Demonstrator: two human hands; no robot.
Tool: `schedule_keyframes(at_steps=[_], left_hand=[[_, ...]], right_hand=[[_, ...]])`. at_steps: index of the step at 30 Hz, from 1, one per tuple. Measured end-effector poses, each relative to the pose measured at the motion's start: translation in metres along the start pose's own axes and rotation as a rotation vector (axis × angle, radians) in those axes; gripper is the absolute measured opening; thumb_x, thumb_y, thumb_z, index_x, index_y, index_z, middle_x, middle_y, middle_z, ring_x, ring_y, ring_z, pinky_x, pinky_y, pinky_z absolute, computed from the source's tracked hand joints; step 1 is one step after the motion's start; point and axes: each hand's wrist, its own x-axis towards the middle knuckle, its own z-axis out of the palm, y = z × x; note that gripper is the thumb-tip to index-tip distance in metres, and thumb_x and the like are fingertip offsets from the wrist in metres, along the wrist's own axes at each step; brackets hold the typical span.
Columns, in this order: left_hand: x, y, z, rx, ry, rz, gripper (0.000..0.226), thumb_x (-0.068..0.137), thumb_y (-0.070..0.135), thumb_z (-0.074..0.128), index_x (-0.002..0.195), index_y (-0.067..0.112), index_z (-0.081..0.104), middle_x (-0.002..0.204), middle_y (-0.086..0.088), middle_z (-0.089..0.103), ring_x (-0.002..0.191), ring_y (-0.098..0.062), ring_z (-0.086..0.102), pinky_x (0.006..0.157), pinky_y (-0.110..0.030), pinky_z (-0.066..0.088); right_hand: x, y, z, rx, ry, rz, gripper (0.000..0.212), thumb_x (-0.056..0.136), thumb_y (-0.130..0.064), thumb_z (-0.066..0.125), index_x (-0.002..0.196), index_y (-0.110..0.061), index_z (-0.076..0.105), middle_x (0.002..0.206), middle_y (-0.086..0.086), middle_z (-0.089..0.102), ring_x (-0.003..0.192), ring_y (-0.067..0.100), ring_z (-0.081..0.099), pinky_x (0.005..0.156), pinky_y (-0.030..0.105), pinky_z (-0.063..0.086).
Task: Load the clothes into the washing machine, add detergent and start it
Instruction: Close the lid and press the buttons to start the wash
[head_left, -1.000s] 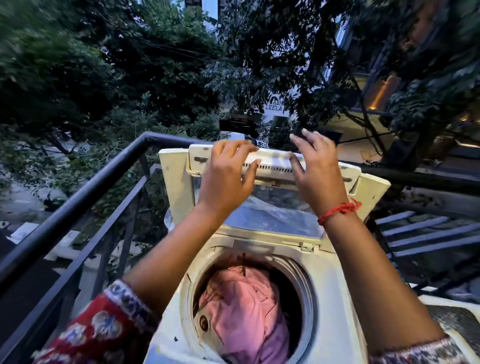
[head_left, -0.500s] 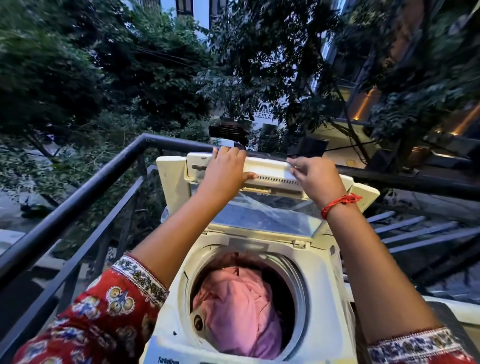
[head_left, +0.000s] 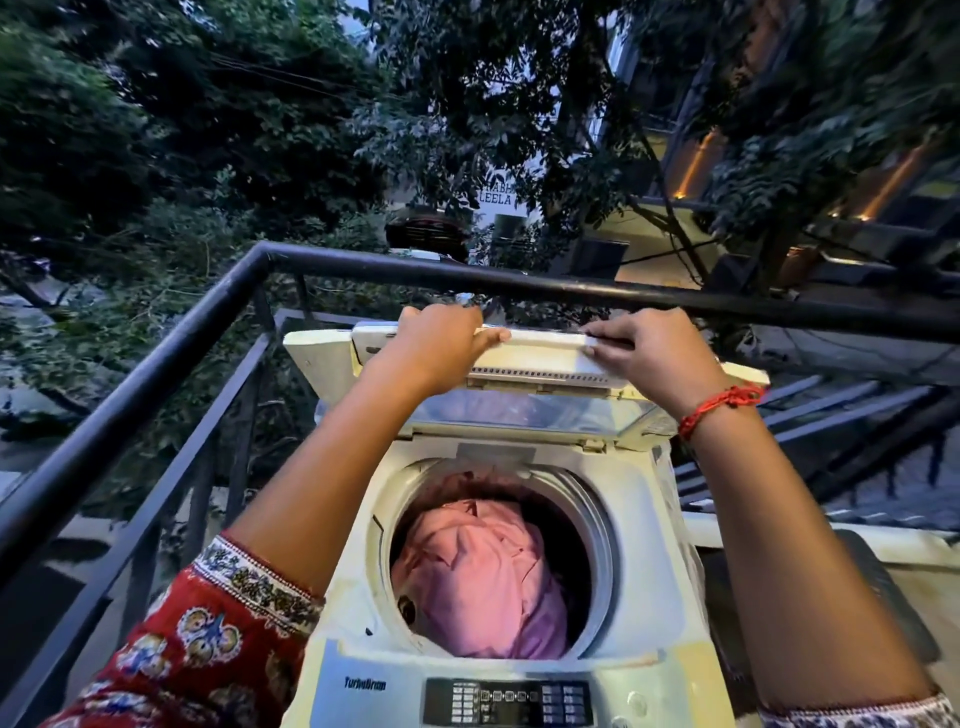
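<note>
A white top-loading washing machine stands in front of me with its folding lid raised. Pink clothes fill the round drum. My left hand grips the lid's top edge on the left, fingers curled over it. My right hand holds the same edge on the right; a red thread band circles that wrist. The control panel with dark buttons runs along the machine's near edge. No detergent is in view.
A black metal railing runs along the left and across behind the machine, just beyond the lid. Trees and buildings lie past it. A grey ledge sits to the right of the machine.
Both hands have closed on the lid's top edge and the lid has tipped toward me and lower. The view has dropped, so the control panel now shows.
</note>
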Motion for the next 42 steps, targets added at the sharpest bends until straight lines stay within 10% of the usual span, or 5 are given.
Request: schedule_keyframes(at_steps=[29, 42], left_hand=[[-0.204, 0.047, 0.103, -0.055, -0.167, -0.106, 0.037, 0.089, 0.056, 0.045, 0.113, 0.030, 0.057, 0.112, 0.006, 0.057, 0.114, -0.017, 0.046, 0.083, -0.037, 0.030], [-0.247, 0.058, 0.173, 0.119, -0.262, -0.059, 0.044, 0.094, 0.053, 0.042, 0.125, 0.022, 0.051, 0.124, 0.001, 0.052, 0.119, -0.021, 0.043, 0.098, -0.038, 0.033]], right_hand=[[-0.160, 0.044, 0.106, -0.053, -0.431, -0.571, 0.036, 0.099, -0.030, 0.043, 0.130, -0.015, 0.055, 0.116, 0.010, 0.067, 0.102, 0.033, 0.063, 0.082, 0.042, 0.050], [-0.215, 0.037, 0.169, -0.064, -0.572, -0.318, 0.037, 0.098, -0.020, 0.048, 0.134, -0.012, 0.050, 0.116, 0.015, 0.062, 0.107, 0.029, 0.052, 0.088, 0.034, 0.039]])
